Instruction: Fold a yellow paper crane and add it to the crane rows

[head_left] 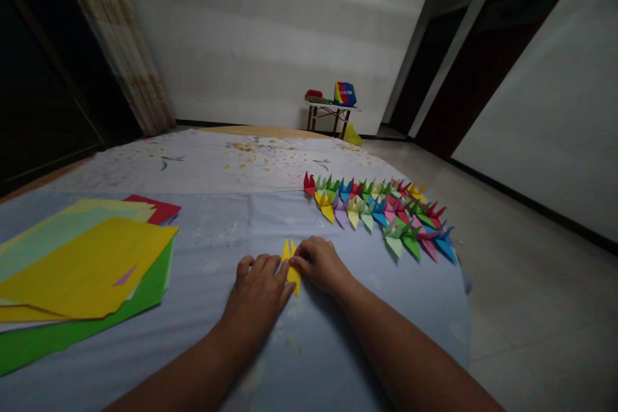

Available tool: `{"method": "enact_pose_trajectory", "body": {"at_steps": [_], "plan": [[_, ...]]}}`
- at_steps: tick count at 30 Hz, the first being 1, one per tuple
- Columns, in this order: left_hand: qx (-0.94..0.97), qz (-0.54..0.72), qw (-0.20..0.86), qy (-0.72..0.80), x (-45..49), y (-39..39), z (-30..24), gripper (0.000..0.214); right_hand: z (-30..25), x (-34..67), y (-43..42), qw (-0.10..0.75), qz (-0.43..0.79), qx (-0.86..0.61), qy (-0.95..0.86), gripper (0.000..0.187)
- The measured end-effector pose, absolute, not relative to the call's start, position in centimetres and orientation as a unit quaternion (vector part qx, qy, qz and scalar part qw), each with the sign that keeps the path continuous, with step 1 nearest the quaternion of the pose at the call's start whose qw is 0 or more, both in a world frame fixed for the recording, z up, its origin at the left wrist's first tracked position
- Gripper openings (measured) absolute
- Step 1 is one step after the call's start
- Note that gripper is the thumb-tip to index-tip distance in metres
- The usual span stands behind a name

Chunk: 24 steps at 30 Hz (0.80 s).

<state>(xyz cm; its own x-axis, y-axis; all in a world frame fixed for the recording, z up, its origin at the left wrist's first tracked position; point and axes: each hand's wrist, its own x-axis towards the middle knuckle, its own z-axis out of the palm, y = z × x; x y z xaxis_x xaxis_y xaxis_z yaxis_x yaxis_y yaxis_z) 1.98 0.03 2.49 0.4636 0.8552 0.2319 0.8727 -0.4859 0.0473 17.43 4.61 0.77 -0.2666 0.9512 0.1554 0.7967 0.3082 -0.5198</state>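
The left hand (255,290) and right hand (321,264), fingers nearly closed, pinch a folded yellow origami paper (290,267) from either side, resting it on a blue bedsheet (193,347) near rows of paper cranes (376,212).

origami paper (291,266): matt | bedsheet (203,286): smooth cloth | floor tile (531,309): glossy

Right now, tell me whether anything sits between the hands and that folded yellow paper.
Nothing visible does: the left hand and the right hand both touch the folded yellow paper directly, one on each side of it.
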Motion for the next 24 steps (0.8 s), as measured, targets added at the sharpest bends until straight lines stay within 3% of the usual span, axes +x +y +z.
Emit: {"method": "enact_pose_trajectory", "body": {"at_steps": [24], "plan": [[-0.856, -0.117, 0.041, -0.502, 1.6, -0.3, 2.6, 0.032, 1.4, 18.8, 5.0, 0.183, 0.191, -0.609, -0.748, 0.013]]}}
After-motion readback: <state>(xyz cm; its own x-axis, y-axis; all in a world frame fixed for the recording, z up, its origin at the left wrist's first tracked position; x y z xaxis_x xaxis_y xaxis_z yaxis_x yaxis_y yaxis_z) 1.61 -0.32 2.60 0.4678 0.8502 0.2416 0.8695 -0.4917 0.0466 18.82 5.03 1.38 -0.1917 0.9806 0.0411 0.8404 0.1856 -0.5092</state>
